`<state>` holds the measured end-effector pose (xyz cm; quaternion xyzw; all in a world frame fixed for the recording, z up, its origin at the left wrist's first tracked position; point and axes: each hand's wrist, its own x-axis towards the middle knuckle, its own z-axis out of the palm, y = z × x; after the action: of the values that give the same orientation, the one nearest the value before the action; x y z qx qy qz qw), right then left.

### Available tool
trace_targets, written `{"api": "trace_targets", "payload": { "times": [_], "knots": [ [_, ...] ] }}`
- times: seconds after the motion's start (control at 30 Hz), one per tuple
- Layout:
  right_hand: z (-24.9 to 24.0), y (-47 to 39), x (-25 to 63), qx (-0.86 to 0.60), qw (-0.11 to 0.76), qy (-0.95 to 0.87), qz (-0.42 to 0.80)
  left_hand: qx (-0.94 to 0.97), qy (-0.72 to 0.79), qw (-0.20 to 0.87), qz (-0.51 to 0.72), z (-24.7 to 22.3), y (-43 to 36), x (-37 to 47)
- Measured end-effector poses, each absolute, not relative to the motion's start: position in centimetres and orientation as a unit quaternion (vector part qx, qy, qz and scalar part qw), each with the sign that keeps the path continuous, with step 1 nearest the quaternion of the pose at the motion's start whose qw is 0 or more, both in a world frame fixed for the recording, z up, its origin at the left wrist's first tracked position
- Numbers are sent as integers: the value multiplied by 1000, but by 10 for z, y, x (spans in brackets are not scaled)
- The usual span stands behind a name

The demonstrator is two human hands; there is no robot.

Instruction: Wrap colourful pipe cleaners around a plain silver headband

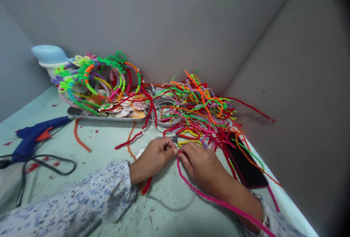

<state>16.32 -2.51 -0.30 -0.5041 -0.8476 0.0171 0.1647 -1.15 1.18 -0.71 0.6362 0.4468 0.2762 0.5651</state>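
My left hand (155, 158) and my right hand (203, 166) meet fingertip to fingertip above the table, both closed in a pinch. Between them is the end of a bright pink pipe cleaner (218, 202), which trails down across my right forearm. A thin grey wire (175, 209) curves below the hands; its upper part is hidden behind them. Just beyond my fingertips lie scissors (188, 135) with red and yellow handles. A red pipe cleaner piece (147, 186) pokes out beneath my left wrist.
Behind, a metal tray (109, 119) holds shells and colourful pipe-cleaner hoops (101, 65). A tangled pile of pipe cleaners (202, 98) and coiled wire (165, 111) are beside it. A blue glue gun (35, 133) with its cord lies left, a black phone (246, 167) right.
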Motion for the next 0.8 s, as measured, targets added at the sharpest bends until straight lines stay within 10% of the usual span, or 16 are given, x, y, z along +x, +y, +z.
{"api": "trace_targets", "payload": {
  "times": [0.33, 0.57, 0.8],
  "knots": [
    [-5, -26, 162, -505, 180, -843, 43, 639, 439, 568, 278, -6, 9, -11],
    [-3, -7, 171, -529, 337, -620, 472, 556, 433, 643, 299, -1, 15, -13],
    [-9, -3, 168, -497, 387, -553, 546, 509, 440, 670, 315, 2, 17, -14]
  ]
}}
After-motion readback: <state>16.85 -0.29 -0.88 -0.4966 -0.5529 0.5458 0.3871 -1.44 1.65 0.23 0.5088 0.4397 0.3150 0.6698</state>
